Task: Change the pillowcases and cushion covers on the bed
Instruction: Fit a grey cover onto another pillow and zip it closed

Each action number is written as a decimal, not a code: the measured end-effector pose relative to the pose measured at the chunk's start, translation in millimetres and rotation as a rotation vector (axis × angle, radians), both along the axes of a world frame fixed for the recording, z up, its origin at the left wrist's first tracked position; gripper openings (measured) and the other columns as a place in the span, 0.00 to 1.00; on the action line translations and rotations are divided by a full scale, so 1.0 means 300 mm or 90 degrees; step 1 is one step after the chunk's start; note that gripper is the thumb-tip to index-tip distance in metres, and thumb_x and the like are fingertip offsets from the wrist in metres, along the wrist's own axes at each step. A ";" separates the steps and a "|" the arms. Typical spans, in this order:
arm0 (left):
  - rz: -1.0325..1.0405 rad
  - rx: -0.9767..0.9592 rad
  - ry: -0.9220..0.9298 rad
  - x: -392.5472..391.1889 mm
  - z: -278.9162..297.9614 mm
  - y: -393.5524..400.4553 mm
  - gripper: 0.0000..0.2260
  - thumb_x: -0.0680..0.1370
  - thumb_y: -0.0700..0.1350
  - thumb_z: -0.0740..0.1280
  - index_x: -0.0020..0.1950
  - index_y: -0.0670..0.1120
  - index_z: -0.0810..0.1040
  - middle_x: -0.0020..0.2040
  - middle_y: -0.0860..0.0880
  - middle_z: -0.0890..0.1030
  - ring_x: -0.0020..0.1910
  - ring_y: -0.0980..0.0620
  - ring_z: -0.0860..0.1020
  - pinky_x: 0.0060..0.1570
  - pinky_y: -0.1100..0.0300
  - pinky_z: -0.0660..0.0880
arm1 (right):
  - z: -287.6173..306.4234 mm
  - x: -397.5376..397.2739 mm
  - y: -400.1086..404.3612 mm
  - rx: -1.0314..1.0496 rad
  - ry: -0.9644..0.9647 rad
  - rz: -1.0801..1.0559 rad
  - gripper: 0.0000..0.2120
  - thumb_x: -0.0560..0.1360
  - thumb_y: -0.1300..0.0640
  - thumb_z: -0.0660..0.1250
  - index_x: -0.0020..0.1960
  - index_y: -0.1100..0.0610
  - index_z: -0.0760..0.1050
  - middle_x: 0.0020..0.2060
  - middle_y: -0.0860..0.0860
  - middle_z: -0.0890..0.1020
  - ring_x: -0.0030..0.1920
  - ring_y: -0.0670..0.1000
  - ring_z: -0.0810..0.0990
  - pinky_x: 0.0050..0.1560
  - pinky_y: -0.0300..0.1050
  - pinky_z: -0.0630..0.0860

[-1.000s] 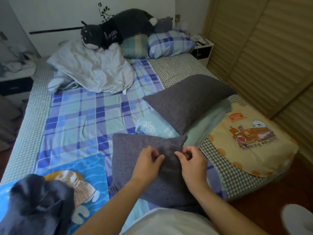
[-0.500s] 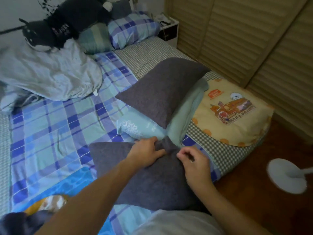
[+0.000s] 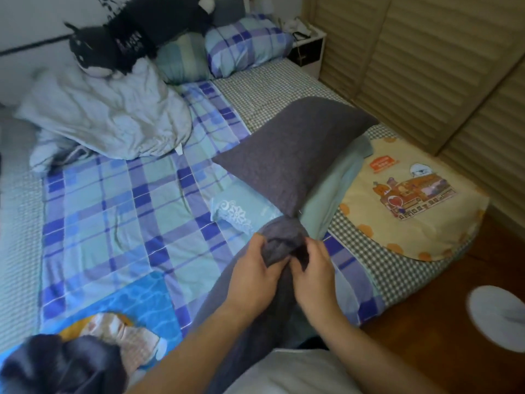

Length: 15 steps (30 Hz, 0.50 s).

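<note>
Both hands, left [image 3: 250, 275] and right [image 3: 315, 275], pinch the grey cushion's [image 3: 279, 240] bunched corner near the bed's [image 3: 397, 268] edge.

left hand [image 3: 253, 275] and right hand [image 3: 314, 273] side by side, fingers curled, pinching grey fabric, forearms extended forward

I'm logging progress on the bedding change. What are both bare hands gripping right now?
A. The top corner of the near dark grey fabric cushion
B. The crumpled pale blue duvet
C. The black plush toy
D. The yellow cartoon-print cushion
A: the left hand and right hand both pinch the bunched corner of the near dark grey fabric cushion.
</note>
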<state>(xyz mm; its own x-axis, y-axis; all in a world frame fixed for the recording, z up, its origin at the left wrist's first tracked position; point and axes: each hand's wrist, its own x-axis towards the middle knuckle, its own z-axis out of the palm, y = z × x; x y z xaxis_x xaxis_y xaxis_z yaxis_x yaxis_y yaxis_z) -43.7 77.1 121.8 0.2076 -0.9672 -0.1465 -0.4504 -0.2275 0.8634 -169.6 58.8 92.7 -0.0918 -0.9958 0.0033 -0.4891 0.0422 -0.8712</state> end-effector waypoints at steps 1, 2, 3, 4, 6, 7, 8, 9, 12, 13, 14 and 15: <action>0.006 -0.035 0.000 0.013 -0.003 0.022 0.12 0.77 0.50 0.73 0.53 0.57 0.71 0.45 0.55 0.83 0.47 0.59 0.81 0.51 0.53 0.78 | -0.002 0.026 0.002 0.006 -0.016 -0.005 0.16 0.72 0.68 0.70 0.58 0.58 0.78 0.52 0.52 0.80 0.56 0.53 0.79 0.61 0.50 0.74; 0.007 -0.056 0.015 0.032 -0.005 0.039 0.14 0.77 0.49 0.73 0.58 0.58 0.73 0.50 0.56 0.84 0.51 0.60 0.81 0.54 0.56 0.78 | -0.004 0.048 -0.006 0.014 -0.039 -0.002 0.14 0.72 0.68 0.69 0.55 0.57 0.79 0.50 0.52 0.82 0.53 0.54 0.80 0.58 0.53 0.76; -0.005 -0.068 0.037 0.061 -0.003 0.051 0.17 0.78 0.48 0.72 0.64 0.57 0.74 0.55 0.57 0.84 0.57 0.62 0.80 0.59 0.60 0.76 | -0.005 0.066 -0.022 0.024 -0.068 0.012 0.12 0.71 0.68 0.68 0.52 0.57 0.80 0.47 0.51 0.83 0.50 0.54 0.81 0.56 0.54 0.77; -0.027 -0.065 0.061 0.094 0.017 0.060 0.17 0.79 0.49 0.71 0.68 0.55 0.75 0.60 0.59 0.82 0.61 0.63 0.78 0.62 0.65 0.73 | -0.003 0.082 -0.039 0.038 -0.108 0.034 0.10 0.71 0.66 0.68 0.49 0.56 0.81 0.44 0.50 0.84 0.47 0.53 0.82 0.53 0.54 0.78; -0.042 0.007 0.110 0.175 0.058 0.076 0.15 0.82 0.56 0.63 0.61 0.52 0.82 0.55 0.58 0.85 0.57 0.62 0.80 0.57 0.69 0.73 | 0.010 0.117 -0.053 0.084 -0.209 0.080 0.06 0.72 0.65 0.70 0.45 0.56 0.82 0.40 0.49 0.85 0.43 0.49 0.82 0.50 0.51 0.79; -0.026 0.053 0.141 0.218 0.078 0.080 0.20 0.82 0.59 0.57 0.55 0.49 0.84 0.49 0.56 0.86 0.52 0.62 0.81 0.53 0.69 0.74 | 0.021 0.132 -0.050 0.110 -0.262 0.100 0.06 0.73 0.66 0.72 0.42 0.56 0.82 0.38 0.50 0.85 0.41 0.47 0.81 0.48 0.48 0.78; -0.019 0.092 0.173 0.260 0.092 0.085 0.24 0.81 0.60 0.54 0.51 0.47 0.85 0.45 0.54 0.86 0.49 0.62 0.81 0.50 0.70 0.73 | 0.032 0.145 -0.041 0.137 -0.318 0.126 0.07 0.73 0.66 0.73 0.40 0.56 0.82 0.38 0.51 0.85 0.40 0.46 0.80 0.47 0.46 0.77; -0.037 0.116 0.199 0.295 0.104 0.089 0.25 0.81 0.59 0.53 0.50 0.46 0.85 0.46 0.53 0.86 0.48 0.62 0.81 0.50 0.69 0.73 | 0.046 0.156 -0.032 0.163 -0.372 0.153 0.07 0.73 0.66 0.73 0.39 0.56 0.83 0.38 0.53 0.85 0.40 0.46 0.80 0.46 0.45 0.77; -0.161 0.102 0.222 0.364 0.118 0.074 0.14 0.83 0.49 0.62 0.62 0.45 0.82 0.55 0.52 0.83 0.57 0.57 0.79 0.61 0.63 0.72 | 0.080 0.163 -0.025 0.233 -0.494 0.211 0.00 0.70 0.61 0.75 0.41 0.57 0.85 0.40 0.56 0.86 0.43 0.49 0.81 0.48 0.44 0.77; -0.199 0.091 0.157 0.381 0.116 0.061 0.14 0.81 0.48 0.67 0.67 0.50 0.79 0.55 0.52 0.79 0.57 0.58 0.77 0.62 0.63 0.71 | 0.090 0.161 -0.025 0.249 -0.517 0.231 0.01 0.69 0.59 0.75 0.40 0.57 0.85 0.40 0.56 0.86 0.43 0.49 0.82 0.47 0.43 0.77; -0.213 0.077 0.072 0.393 0.111 0.044 0.21 0.78 0.50 0.72 0.71 0.57 0.75 0.56 0.53 0.75 0.55 0.59 0.76 0.63 0.65 0.70 | 0.101 0.161 -0.025 0.266 -0.532 0.254 0.02 0.68 0.59 0.74 0.40 0.56 0.85 0.39 0.55 0.86 0.42 0.49 0.82 0.46 0.42 0.77; -0.207 0.069 0.004 0.404 0.101 0.028 0.29 0.74 0.54 0.74 0.73 0.62 0.69 0.57 0.52 0.71 0.54 0.58 0.75 0.61 0.66 0.71 | 0.109 0.163 -0.022 0.279 -0.546 0.274 0.02 0.69 0.59 0.74 0.40 0.56 0.86 0.39 0.55 0.86 0.42 0.49 0.83 0.45 0.41 0.78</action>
